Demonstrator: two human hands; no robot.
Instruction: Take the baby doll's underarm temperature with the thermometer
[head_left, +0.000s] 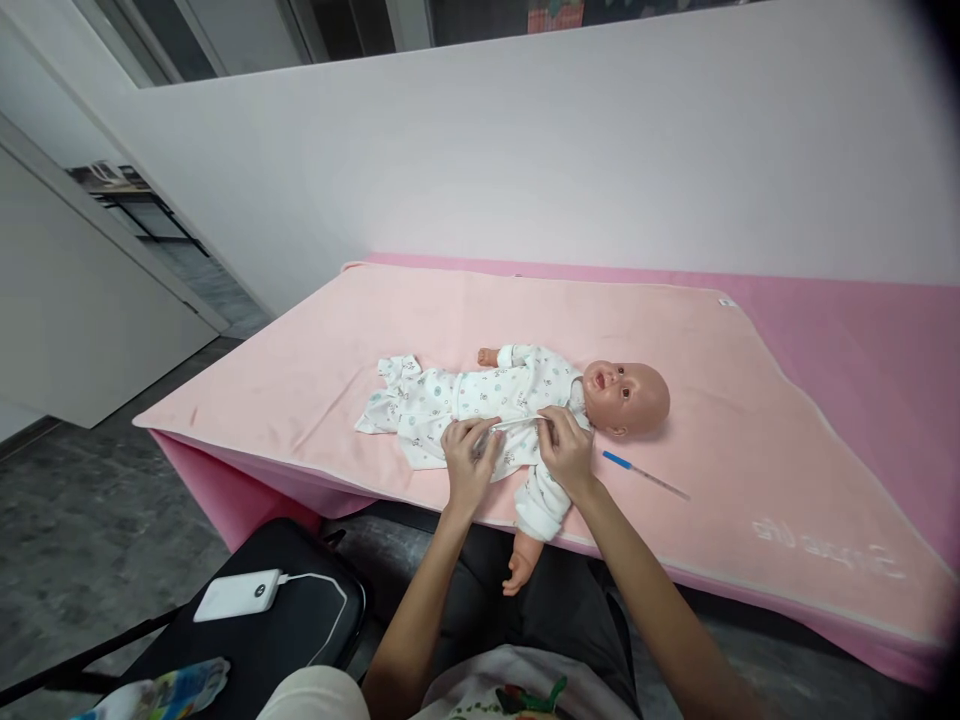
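Observation:
A baby doll (628, 398) lies on its back on a pink blanket (277, 370), its head toward the right. It wears a white printed baby outfit (431, 400). At the doll's near side, my left hand (471, 455) pinches the edge of the outfit around the waist. My right hand (566, 447) pinches the same edge nearer the chest, so the cloth runs in a line between both hands. One doll arm hangs over the table's near edge. Just right of my right hand lies a thermometer (645, 475) with a blue end.
A white power bank (238, 595) with a cable sits on a black chair (292, 560) at the lower left, beside a colourful packet (169, 690). Behind the table rises a white wall (570, 160). A door (82, 290) stands at the left.

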